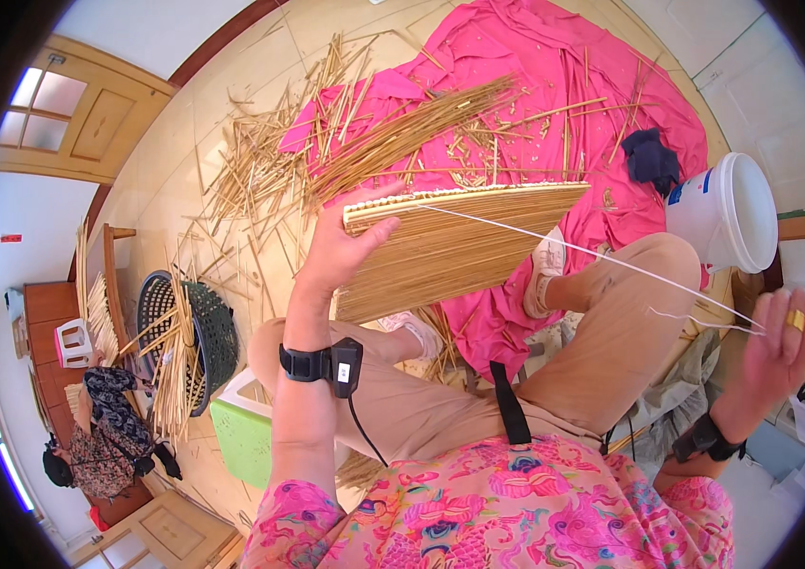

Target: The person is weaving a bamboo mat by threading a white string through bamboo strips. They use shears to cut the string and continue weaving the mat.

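Observation:
My left hand (338,248) grips the left end of a flat panel of thin straw stalks (459,256), with the thumb on its near face and the fingers behind its top edge. White stitching runs along that top edge. A white thread (602,254) stretches taut from the panel's upper edge across my raised right knee. Far out to the right, my right hand (784,332) holds the thread's other end, some fingers raised and a gold ring on one. A loose tail of thread hangs beside it. Any needle is too small to make out.
Beyond the panel, a pink cloth (554,104) bears a bundle of long stalks (412,137). Loose stalks (256,161) litter the tiled floor. To the left stand a dark green basket (218,332) and a seated person (104,436); a white bucket (706,223) is at right.

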`<state>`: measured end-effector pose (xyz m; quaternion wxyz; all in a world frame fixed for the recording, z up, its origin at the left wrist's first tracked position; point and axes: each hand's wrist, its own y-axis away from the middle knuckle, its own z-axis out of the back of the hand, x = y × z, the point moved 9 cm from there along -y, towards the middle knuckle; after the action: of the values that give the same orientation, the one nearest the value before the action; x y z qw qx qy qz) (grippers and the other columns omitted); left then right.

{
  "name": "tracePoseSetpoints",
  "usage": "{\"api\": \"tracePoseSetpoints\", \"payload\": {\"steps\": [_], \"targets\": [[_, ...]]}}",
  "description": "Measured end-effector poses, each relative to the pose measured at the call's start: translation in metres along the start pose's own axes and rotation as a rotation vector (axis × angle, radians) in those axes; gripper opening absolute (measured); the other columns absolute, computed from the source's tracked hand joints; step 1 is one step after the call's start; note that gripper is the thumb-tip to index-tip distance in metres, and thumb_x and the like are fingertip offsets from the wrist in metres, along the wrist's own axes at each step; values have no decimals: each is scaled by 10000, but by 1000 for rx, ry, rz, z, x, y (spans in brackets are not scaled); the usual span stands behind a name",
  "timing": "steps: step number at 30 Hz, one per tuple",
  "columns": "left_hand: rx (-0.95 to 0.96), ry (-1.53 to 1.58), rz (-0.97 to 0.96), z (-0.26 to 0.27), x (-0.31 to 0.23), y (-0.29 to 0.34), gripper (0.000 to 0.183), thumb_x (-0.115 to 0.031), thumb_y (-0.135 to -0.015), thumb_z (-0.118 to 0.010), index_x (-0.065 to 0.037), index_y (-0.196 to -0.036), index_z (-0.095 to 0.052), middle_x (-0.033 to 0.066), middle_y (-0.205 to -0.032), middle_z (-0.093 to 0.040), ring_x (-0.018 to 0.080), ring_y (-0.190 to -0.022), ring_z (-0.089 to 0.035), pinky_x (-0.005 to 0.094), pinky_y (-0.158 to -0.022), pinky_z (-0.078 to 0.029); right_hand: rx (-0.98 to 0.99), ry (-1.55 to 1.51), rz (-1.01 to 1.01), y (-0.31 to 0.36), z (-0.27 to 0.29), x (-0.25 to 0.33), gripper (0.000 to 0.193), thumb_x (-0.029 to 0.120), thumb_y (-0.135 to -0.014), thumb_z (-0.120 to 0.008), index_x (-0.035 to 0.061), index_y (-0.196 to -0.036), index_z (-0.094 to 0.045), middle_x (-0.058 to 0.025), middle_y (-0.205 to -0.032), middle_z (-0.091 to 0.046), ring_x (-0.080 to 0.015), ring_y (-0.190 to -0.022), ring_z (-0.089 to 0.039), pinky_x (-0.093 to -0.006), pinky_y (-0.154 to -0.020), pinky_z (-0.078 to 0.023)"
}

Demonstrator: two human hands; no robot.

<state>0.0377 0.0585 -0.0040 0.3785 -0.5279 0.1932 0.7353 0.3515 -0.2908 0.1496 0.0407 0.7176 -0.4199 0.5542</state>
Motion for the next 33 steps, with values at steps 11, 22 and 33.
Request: {"api": "tracePoseSetpoints", "payload": {"steps": [11, 22, 33], "targets": [[-54, -76, 64, -70, -51, 8, 284, -121, -866, -709, -15, -1129, -689, 147, -997, -699, 271, -943, -667, 348, -839, -509, -234, -64, 103, 28, 90, 75, 445, 50, -1047, -388, -84, -1455, -271, 28, -714, -322, -71, -574, -260, -249, -592, -253], [206, -236, -172, -139, -120, 84, 549, -61, -739, -736, -24, -1266, -586, 157, -1116, -651, 338, -982, -619, 409, -847, -493, -219, -215, 45, 53, 154, 98, 176, 58, -1045, -429, -21, -1187, -496, 8, -724, -413, -73, -574, -351, -254, -533, -265], [137, -209, -330, -162, -134, 95, 505, 1, -616, -763, -6, -1103, -629, 133, -1077, -672, 316, -914, -647, 392, -798, -524, -386, -47, -50, 108, 224, 108, 226, 93, -1064, -399, 6, -1230, -524, 47, -648, -310, -54, -507, -241, -238, -478, -216]]}}
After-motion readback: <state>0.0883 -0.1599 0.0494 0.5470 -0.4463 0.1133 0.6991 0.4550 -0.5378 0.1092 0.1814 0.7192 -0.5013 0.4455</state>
